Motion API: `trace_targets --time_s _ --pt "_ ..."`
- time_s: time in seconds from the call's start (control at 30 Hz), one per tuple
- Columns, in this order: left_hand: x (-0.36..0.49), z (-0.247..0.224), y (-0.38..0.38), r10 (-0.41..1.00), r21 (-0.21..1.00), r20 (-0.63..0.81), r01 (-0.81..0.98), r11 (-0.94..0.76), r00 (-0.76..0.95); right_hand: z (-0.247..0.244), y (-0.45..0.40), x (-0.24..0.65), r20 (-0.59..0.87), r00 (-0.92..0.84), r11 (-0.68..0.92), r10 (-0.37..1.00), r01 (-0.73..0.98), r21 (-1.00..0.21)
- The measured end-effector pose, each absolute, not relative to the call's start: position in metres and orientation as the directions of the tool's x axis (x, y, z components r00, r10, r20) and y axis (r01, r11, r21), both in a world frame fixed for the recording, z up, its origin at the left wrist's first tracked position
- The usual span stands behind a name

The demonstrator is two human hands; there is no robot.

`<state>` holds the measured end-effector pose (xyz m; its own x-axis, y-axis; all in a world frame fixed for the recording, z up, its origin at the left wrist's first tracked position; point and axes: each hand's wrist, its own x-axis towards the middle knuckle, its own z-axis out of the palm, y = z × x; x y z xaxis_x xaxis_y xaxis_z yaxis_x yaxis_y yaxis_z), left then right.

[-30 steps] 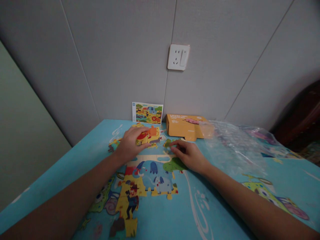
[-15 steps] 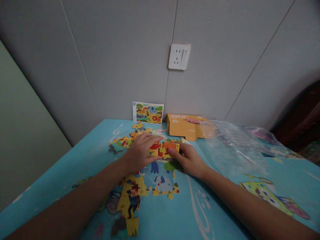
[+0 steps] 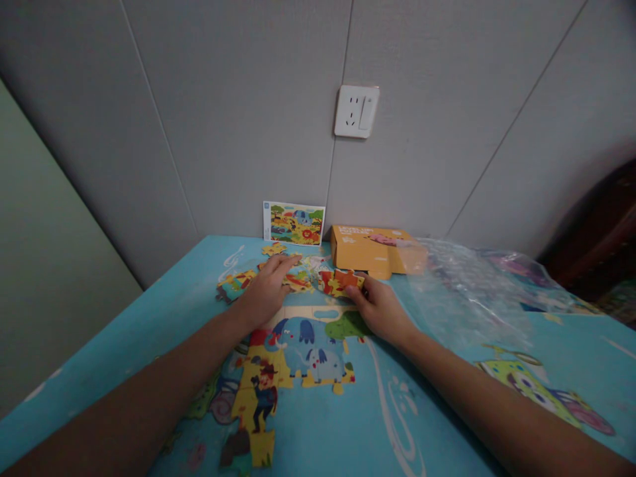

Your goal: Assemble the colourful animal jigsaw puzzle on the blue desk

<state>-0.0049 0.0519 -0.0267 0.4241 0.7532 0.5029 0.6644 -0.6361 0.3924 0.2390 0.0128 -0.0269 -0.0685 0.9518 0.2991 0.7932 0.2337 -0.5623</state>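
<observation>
My right hand (image 3: 381, 306) pinches a small block of joined puzzle pieces (image 3: 340, 283), red, orange and yellow, raised above the sheet with the thumb on its face. My left hand (image 3: 268, 288) reaches over the loose puzzle pieces (image 3: 297, 283), fingers stretched out and thumb apart, with nothing visible in it. Nearer to me lies a partly joined puzzle (image 3: 298, 348) showing two elephants, a green tree and a figure in a hat. More loose pieces (image 3: 236, 285) are heaped to the left of my left hand, which partly covers the heap.
A picture card (image 3: 297, 224) leans against the wall below a socket (image 3: 356, 111). Beside it stands an orange puzzle box (image 3: 370, 250). Clear plastic wrapping (image 3: 472, 291) spreads over the right of the blue patterned sheet (image 3: 437, 424).
My left hand has let go of the puzzle pieces and moved left to the loose ones. My right hand has kept the joined block, lifting it slightly away from me.
</observation>
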Motion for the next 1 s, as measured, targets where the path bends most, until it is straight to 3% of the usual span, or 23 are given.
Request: trace_targets --time_s 0.23,0.5,0.8,1.0 --pt "-0.011 -0.032 0.058 0.802 0.22 0.514 0.856 -0.468 0.306 -0.024 0.013 0.239 0.272 -0.073 0.214 0.959 0.818 -0.535" --pt "-0.027 -0.01 0.06 0.819 0.235 0.57 0.945 -0.228 0.056 -0.024 0.015 0.244 0.322 0.005 0.193 0.947 0.791 -0.58" --pt "-0.049 -0.008 0.063 0.912 0.179 0.397 0.983 0.035 -0.105 -0.026 0.025 0.253 0.277 0.133 0.052 0.952 0.819 -0.572" --pt "-0.068 0.006 0.07 0.937 0.181 0.3 0.975 0.129 -0.18 -0.025 0.026 0.256 0.301 0.092 0.088 0.949 0.842 -0.533"
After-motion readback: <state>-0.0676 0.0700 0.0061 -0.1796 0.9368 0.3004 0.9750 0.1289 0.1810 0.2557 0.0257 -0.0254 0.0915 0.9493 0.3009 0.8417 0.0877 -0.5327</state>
